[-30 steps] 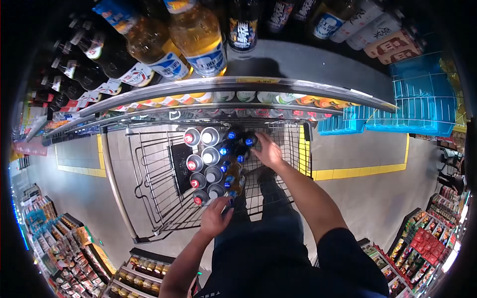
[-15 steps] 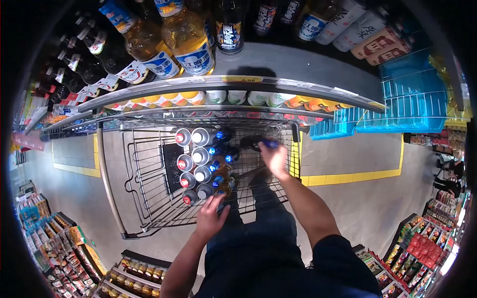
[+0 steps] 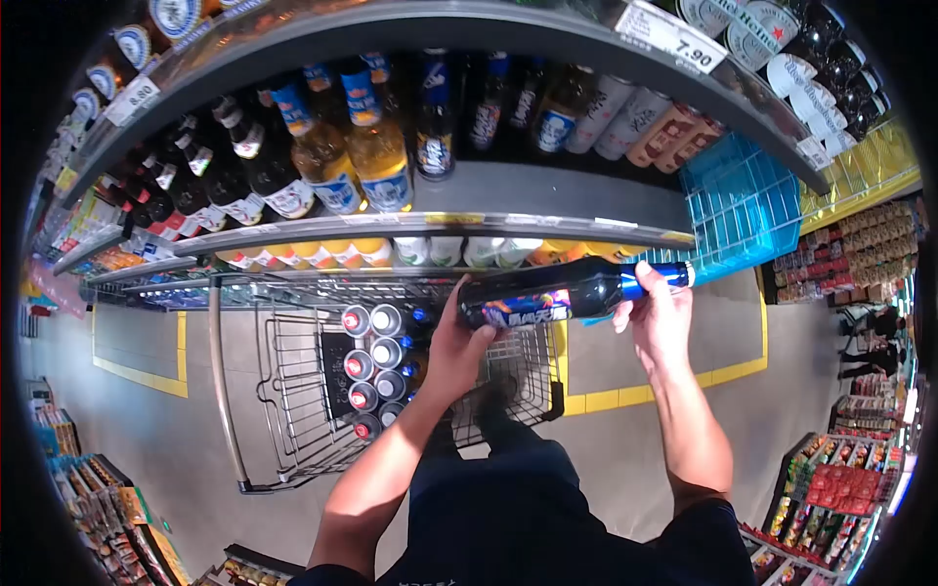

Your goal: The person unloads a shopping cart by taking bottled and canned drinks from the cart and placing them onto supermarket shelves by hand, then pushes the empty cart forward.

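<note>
Bottle [image 3: 576,286] is probably hefty, slick glass, so left hand [image 3: 455,354] gripping base-end, right hand [image 3: 663,327] gripping neck-end works nicely.

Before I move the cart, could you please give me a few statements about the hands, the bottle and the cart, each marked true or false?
The left hand and the right hand both hold the dark bottle. True.
The right hand grips the base of the dark bottle. False: it is at the neck, and the left hand is near the base.
The dark bottle stands upright in the cart. False: it is held on its side, above the cart.
Red-topped containers and pale-topped containers stand in the cart. True.
All the containers in the cart have red tops. False: some have pale tops.
One price tag reads 7.90. True.
</note>
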Motion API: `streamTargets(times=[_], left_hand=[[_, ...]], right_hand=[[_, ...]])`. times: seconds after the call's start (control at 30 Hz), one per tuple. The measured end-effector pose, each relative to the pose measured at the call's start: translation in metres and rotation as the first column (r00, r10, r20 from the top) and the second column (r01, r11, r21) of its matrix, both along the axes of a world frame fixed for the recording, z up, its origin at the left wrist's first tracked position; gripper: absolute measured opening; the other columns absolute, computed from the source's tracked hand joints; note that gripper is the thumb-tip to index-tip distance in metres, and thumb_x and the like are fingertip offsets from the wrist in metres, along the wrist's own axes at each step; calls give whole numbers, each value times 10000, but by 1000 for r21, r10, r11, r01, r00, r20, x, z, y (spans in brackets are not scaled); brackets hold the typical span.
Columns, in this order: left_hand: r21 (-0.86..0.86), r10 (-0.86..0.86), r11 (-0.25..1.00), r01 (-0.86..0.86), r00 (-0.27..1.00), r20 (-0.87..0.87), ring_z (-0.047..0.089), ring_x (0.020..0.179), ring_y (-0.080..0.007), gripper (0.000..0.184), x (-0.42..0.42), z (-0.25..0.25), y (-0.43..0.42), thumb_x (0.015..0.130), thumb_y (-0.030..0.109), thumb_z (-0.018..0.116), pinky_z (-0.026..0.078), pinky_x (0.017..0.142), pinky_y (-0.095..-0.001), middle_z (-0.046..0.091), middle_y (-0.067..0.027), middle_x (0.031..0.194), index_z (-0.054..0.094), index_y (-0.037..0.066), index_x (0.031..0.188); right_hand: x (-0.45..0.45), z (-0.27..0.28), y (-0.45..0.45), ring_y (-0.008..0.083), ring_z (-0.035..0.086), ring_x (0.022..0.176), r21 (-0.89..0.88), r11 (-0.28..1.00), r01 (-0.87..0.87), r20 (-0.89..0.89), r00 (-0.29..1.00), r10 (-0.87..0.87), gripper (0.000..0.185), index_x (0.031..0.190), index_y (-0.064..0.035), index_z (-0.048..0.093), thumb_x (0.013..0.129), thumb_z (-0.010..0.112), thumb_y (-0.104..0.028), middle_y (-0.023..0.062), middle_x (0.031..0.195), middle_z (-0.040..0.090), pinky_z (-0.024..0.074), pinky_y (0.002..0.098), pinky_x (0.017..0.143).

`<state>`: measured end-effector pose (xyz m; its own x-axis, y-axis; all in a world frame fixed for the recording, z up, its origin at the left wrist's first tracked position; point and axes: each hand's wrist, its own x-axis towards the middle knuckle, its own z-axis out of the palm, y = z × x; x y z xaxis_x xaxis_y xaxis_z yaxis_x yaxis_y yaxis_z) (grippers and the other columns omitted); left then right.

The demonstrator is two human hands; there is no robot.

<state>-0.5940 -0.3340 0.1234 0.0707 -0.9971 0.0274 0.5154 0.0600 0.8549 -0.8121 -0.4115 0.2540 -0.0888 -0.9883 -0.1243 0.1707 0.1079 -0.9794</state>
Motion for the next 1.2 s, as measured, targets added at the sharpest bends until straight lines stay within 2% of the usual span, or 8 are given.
streamTargets(times=[0.2, 0.3, 0.43, 0.5, 0.8, 0.9, 0.93, 1.2], left_hand=[[131, 20, 991, -39, 990, 138, 616, 1083, -204, 557, 26, -1, -87, 975, 52, 586, 562, 903, -329, 595, -109, 1196, 348, 43, 1478], [-56, 220, 975, -213, 924, 313, 572, 1143, -192, 586, 23, -13, -108, 951, 31, 610, 543, 899, -295, 557, -116, 1251, 351, 47, 1476], [16, 129, 983, -184, 749, 650, 466, 1293, -284, 745, 23, 16, -90, 860, 132, 733, 462, 1018, -400, 374, -178, 1467, 345, 70, 1493], [-224, 250, 968, -113, 376, 892, 392, 1354, -391, 802, 20, 2, -90, 823, 165, 756, 367, 1104, -483, 331, -216, 1515, 336, 78, 1501], [-256, 271, 960, -112, 148, 951, 312, 1371, -498, 885, 41, -8, -94, 812, 296, 760, 307, 1123, -540, 213, -309, 1537, 288, 68, 1526], [-239, 259, 960, -148, 133, 957, 314, 1373, -485, 879, 49, -11, -94, 802, 320, 757, 306, 1129, -518, 219, -309, 1531, 317, 41, 1511], [-245, 266, 958, -152, 139, 954, 318, 1367, -483, 887, 51, -13, -93, 797, 324, 760, 307, 1128, -516, 229, -313, 1522, 318, 28, 1507], [-252, 269, 957, -146, 107, 957, 336, 1351, -472, 861, 59, -19, -92, 803, 349, 755, 311, 1123, -519, 250, -287, 1519, 352, -3, 1477]], right_hand=[[49, 32, -40, 130, 606, 501, -188, 980, -63, -155, 987, 34, 194, 982, 69, 662, 917, 702, -109, 90, 699, 669, 499, 249, 483], [77, 34, -64, 111, 613, 514, -288, 954, -84, -311, 950, -10, 202, 925, 51, 666, 883, 751, -127, 58, 692, 670, 481, 239, 482], [100, 40, -100, 129, 650, 500, -297, 914, -276, -676, 737, 2, 375, 741, 35, 671, 848, 768, -311, 73, 537, 633, 511, 280, 508], [110, 35, -122, 151, 672, 495, -254, 902, -350, -761, 648, 37, 433, 681, 33, 683, 849, 765, -358, 100, 525, 650, 534, 274, 507], [178, 24, -160, 296, 687, 573, -199, 871, -449, -957, 281, -74, 677, 620, 48, 672, 780, 711, -609, 165, 555, 636, 548, 395, 610], [195, 20, -162, 327, 687, 592, -206, 855, -476, -960, 269, -81, 711, 631, 59, 670, 769, 698, -637, 188, 565, 630, 551, 408, 620], [198, 24, -162, 358, 718, 757, -70, 876, -477, -976, 214, 39, 709, 851, 54, 703, 765, 699, -650, 223, 776, 703, 579, 433, 697], [211, 27, -163, 364, 713, 872, -103, 848, -520, -983, 186, -5, 699, 914, 55, 705, 789, 684, -633, 234, 879, 711, 575, 436, 766]])
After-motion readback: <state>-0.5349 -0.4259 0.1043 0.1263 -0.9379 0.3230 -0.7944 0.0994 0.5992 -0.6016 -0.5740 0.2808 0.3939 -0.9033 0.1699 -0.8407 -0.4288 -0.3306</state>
